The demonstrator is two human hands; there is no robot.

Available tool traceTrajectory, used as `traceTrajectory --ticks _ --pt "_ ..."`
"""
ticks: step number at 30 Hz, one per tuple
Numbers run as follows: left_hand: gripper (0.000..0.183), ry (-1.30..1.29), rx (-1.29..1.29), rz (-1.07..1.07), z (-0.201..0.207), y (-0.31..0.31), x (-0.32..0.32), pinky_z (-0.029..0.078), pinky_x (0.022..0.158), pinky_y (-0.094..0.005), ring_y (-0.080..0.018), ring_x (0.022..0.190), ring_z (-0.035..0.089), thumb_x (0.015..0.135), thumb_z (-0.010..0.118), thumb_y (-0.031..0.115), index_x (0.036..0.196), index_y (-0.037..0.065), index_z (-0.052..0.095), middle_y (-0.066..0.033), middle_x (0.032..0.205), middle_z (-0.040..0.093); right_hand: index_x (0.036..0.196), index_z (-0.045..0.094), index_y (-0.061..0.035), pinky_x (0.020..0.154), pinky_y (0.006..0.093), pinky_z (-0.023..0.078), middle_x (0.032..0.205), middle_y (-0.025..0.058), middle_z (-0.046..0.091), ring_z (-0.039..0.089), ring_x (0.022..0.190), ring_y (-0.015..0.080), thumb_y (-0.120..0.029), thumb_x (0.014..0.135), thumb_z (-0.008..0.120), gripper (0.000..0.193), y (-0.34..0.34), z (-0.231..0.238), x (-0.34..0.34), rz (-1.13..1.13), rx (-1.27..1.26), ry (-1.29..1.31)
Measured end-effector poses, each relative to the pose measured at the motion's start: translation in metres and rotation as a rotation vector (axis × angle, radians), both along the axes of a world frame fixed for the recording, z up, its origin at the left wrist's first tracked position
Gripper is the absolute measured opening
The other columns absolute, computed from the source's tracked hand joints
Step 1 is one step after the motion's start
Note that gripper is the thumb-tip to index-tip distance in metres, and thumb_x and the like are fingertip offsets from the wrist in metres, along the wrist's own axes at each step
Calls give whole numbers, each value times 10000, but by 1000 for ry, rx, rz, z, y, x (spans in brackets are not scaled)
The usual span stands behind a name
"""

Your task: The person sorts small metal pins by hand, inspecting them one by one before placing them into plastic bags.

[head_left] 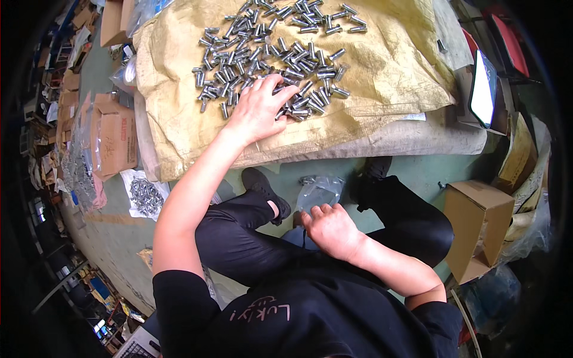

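Many shiny metal bolts (230, 62) lie loose in a heap on a yellow woven cloth (394, 65). My left hand (256, 110) reaches over the near edge of the heap, its fingers apart and the fingertips among the bolts. Whether a bolt is between them is hidden. Closer to my body, my right hand (334, 231) is held above my lap with its fingers curled in. What it holds, if anything, cannot be seen. Just beyond its knuckles is a clear plastic bag (322, 192), low between my feet, with some small metal pieces at its top edge.
A grey cloth (412, 138) hangs under the yellow one. On the floor at left are a cardboard box (113, 137) and a white sheet of small metal parts (146, 197). An opened cardboard box (477, 227) stands by my right knee. A bright-screened device (482, 89) is at right.
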State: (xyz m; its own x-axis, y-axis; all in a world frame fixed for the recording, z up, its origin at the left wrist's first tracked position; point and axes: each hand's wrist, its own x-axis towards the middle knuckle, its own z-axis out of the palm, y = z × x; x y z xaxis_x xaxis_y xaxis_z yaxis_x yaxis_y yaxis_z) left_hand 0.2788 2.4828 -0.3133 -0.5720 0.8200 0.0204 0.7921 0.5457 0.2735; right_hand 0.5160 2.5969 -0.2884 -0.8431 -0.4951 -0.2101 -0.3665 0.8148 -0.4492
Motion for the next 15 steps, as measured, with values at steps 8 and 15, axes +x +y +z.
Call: traceTrajectory --ticks 8,15 --pt "386 142 94 -101 -20 2 -14 465 691 -345 -243 803 507 621 608 95 997 148 540 -61 892 500 1014 520 -58 626 300 442 777 56 550 565 731 193 -143 705 533 321 -4 1 -1 70 31 -174" --pt "332 435 16 -1 -34 -2 2 422 653 -334 -220 807 507 734 486 109 1053 196 518 -59 903 501 1033 512 -58 637 305 439 782 59 550 564 741 198 -138 696 542 347 -3 1 -3 65 30 -194"
